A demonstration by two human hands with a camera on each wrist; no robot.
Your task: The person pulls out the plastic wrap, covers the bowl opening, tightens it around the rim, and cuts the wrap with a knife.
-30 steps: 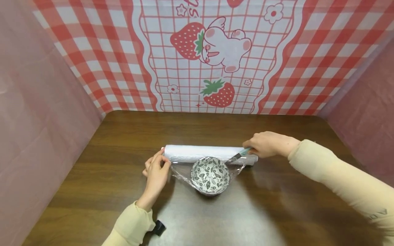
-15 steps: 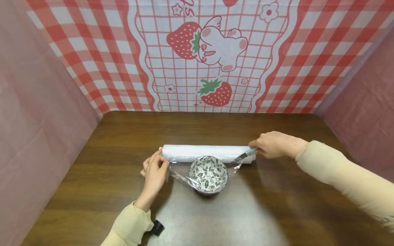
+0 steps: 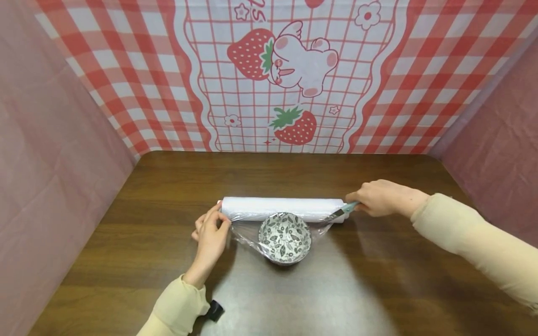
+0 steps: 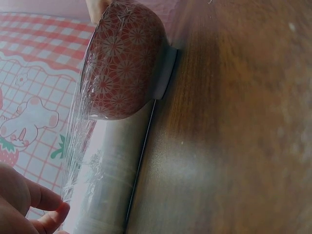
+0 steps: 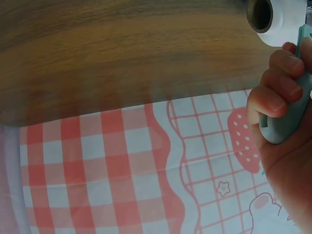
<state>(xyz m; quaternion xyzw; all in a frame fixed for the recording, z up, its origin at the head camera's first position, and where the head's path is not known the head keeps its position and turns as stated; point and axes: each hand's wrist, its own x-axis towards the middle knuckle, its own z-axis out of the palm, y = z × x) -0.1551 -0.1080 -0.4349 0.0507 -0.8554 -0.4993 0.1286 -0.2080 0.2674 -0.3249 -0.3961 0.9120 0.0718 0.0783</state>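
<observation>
A bowl with a leaf-patterned inside stands in front of a roll of plastic wrap; its red, flower-patterned outside shows in the left wrist view. Clear plastic wrap stretches from the roll over the bowl. At the roll's left end my left hand pinches the film between thumb and forefinger. My right hand grips a teal-handled knife at the roll's right end. The knife's dark blade points left and lies at the film along the roll's front side.
Everything stands on a brown wooden table. Behind its far edge hangs a red-and-white checked cloth with strawberries. Pink cloth hangs at both sides. A black device sits at the left wrist.
My right hand has moved to the right with the knife, along the roll toward its right end. The film at the bowl's right has shifted. My left hand keeps its pinch on the film.
</observation>
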